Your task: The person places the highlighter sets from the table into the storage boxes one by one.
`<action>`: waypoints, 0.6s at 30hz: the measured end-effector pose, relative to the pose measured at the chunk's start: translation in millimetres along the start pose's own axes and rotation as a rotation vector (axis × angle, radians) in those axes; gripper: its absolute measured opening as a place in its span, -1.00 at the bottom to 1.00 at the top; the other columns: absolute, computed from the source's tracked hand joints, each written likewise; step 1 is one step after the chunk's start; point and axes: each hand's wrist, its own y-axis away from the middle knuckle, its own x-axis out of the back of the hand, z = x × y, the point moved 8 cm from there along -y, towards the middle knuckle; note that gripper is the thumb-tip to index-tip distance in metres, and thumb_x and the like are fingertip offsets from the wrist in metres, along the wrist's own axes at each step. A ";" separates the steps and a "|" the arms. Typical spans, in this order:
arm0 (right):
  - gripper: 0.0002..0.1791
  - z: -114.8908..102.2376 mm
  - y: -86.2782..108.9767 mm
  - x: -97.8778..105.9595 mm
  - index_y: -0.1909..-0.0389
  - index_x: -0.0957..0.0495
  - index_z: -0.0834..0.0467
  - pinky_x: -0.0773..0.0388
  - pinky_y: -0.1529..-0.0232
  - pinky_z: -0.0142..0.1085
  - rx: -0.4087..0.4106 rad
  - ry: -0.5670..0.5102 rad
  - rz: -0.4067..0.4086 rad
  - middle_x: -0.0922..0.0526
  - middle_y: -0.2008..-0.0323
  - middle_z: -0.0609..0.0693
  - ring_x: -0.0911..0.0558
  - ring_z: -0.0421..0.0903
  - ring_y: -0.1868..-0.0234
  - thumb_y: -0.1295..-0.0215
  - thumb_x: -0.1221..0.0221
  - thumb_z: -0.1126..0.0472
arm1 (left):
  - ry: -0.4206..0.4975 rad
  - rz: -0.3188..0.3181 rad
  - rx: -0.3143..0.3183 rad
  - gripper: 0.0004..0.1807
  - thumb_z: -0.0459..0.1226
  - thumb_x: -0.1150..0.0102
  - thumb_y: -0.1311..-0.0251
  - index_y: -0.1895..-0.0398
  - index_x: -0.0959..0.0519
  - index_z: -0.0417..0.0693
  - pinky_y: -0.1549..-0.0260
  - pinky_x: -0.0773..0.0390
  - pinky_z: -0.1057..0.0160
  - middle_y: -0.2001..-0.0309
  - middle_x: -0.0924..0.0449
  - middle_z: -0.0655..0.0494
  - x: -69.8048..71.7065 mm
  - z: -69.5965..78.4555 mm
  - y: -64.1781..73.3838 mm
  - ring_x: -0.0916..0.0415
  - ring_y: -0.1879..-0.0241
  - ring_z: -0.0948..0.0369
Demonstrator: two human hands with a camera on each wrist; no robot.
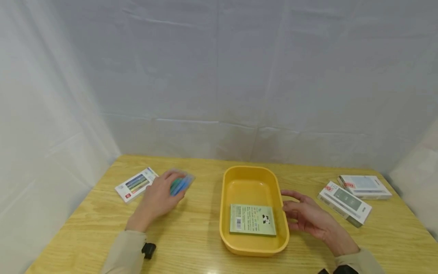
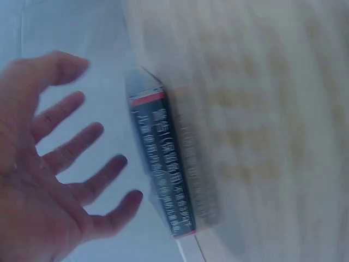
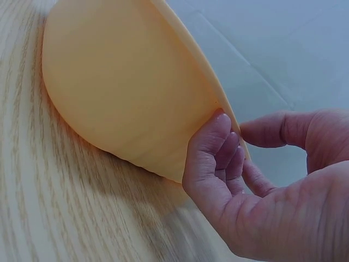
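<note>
In the head view my left hand [image 1: 159, 196] is over a clear-topped pack [image 1: 184, 183] with blue and green contents, blurred there. The left wrist view shows the pack's dark side with white print [image 2: 163, 164], close over the tabletop, beyond the spread fingers of the left hand [image 2: 60, 158]. A gap shows between fingertips and pack. My right hand [image 1: 308, 217] is at the right side of a yellow plastic tray [image 1: 253, 175], with loosely bent fingers touching its outer wall near the rim [image 3: 210, 79]. A green panda-printed pack [image 1: 252, 220] lies inside the tray.
A white box with coloured pens pictured [image 1: 137, 184] lies left of the left hand. Two white boxes, one with a grey-green panel [image 1: 345, 203] and one with a pale panel [image 1: 364, 186], lie at the right. A pale sheet [image 1: 219, 95] hangs behind the wooden table [image 1: 191, 236].
</note>
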 end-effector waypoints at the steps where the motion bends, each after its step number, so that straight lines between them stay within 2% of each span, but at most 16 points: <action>1: -0.20 -0.3 0.2 0.1 -0.56 0.11 0.19 -0.73 0.06 -0.21 0.002 0.001 0.002 -0.70 0.03 -0.08 -0.71 -0.18 0.10 -0.46 -0.10 0.29 | -0.018 -0.016 0.013 -0.49 -0.09 -0.29 -0.31 -0.31 -0.55 0.07 0.19 -0.55 -0.29 -0.38 -0.47 -0.08 -1.2 -1.9 0.3 -0.52 -0.15 -0.26; 7: -0.22 -1.5 0.5 0.6 -0.55 0.10 0.18 -0.73 0.06 -0.20 0.007 0.009 0.006 -0.71 0.04 -0.09 -0.70 -0.17 0.10 -0.45 -0.10 0.29 | -0.081 -0.123 0.099 -0.42 -0.05 -0.23 -0.33 -0.41 -0.46 0.11 0.05 -0.39 -0.54 -0.51 -0.28 -0.15 -9.7 -11.4 0.6 -0.38 -0.26 -0.37; 12: -0.22 -1.0 0.3 1.2 -0.56 0.09 0.18 -0.73 0.04 -0.19 0.001 0.012 0.014 -0.70 0.02 -0.08 -0.70 -0.17 0.09 -0.46 -0.10 0.28 | -0.116 -0.186 0.135 -0.34 0.00 -0.21 -0.32 -0.48 -0.38 0.11 -0.01 -0.34 -0.57 -0.54 -0.20 -0.21 -15.4 -14.5 1.4 -0.32 -0.29 -0.37; 18: -0.22 -0.1 0.5 1.1 -0.56 0.09 0.17 -0.73 0.04 -0.19 -0.006 0.004 0.018 -0.69 0.02 -0.07 -0.70 -0.18 0.10 -0.46 -0.10 0.28 | -0.149 -0.223 0.164 -0.28 0.01 -0.22 -0.31 -0.51 -0.32 0.06 -0.06 -0.30 -0.59 -0.50 -0.18 -0.36 -19.6 -14.0 1.8 -0.24 -0.35 -0.41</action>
